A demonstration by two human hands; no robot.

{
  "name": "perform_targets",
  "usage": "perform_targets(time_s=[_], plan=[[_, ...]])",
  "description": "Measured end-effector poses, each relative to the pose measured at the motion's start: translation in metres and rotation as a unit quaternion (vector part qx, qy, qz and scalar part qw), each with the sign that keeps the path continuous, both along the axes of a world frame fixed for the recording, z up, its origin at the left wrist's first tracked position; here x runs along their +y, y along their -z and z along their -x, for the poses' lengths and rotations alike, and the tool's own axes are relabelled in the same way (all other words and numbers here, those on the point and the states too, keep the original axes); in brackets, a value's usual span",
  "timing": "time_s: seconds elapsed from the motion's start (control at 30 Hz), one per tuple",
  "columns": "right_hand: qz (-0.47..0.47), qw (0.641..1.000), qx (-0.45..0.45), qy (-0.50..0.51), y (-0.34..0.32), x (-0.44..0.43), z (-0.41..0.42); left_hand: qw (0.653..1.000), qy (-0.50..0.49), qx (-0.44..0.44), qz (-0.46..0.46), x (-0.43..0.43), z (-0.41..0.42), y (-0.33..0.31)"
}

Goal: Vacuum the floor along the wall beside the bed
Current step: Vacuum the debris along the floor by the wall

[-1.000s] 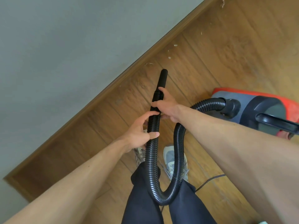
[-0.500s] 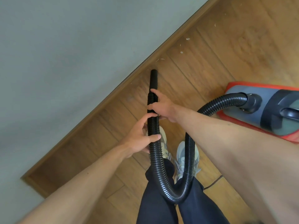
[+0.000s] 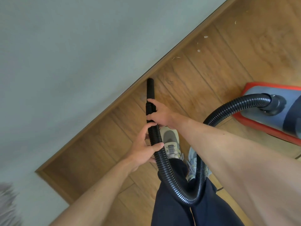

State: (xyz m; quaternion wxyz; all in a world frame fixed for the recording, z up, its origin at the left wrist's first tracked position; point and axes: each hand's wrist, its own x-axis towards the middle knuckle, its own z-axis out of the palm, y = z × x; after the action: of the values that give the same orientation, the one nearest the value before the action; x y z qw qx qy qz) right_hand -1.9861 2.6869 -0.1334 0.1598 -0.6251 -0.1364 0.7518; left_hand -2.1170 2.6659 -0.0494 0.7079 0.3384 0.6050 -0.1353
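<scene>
A black ribbed vacuum hose (image 3: 164, 167) loops down past my legs and runs back up to the red and grey vacuum cleaner (image 3: 267, 118) at the right. Its smooth black nozzle (image 3: 150, 88) points at the wooden skirting board (image 3: 114, 103) under the pale wall (image 3: 81, 54); the tip is right beside the board. My right hand (image 3: 160, 114) grips the hose just behind the nozzle. My left hand (image 3: 145, 149) holds the ribbed part a little lower.
Small white scraps of debris (image 3: 198, 50) lie on the wooden floor (image 3: 219, 66) along the skirting, farther up to the right of the nozzle. My shoes (image 3: 171, 144) stand just under the hose. A thin black cable (image 3: 219, 189) shows at the lower right. The wall turns a corner at lower left.
The nozzle has drawn in from the open floor to the skirting board. The view has shifted, so the vacuum cleaner sits farther right. Both hands keep their grip on the hose.
</scene>
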Motion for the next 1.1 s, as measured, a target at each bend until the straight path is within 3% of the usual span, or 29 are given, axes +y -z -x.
perform_targets(time_s=[0.5,1.1], plan=[[0.005,0.997,-0.002,-0.076,-0.006,0.006,0.016,0.998,-0.051,0.001,0.037,-0.002,0.017,-0.006],[0.019,0.999,-0.003,-0.038,-0.005,0.006,-0.054,0.999,0.039,-0.008,0.025,-0.001,-0.053,0.003]])
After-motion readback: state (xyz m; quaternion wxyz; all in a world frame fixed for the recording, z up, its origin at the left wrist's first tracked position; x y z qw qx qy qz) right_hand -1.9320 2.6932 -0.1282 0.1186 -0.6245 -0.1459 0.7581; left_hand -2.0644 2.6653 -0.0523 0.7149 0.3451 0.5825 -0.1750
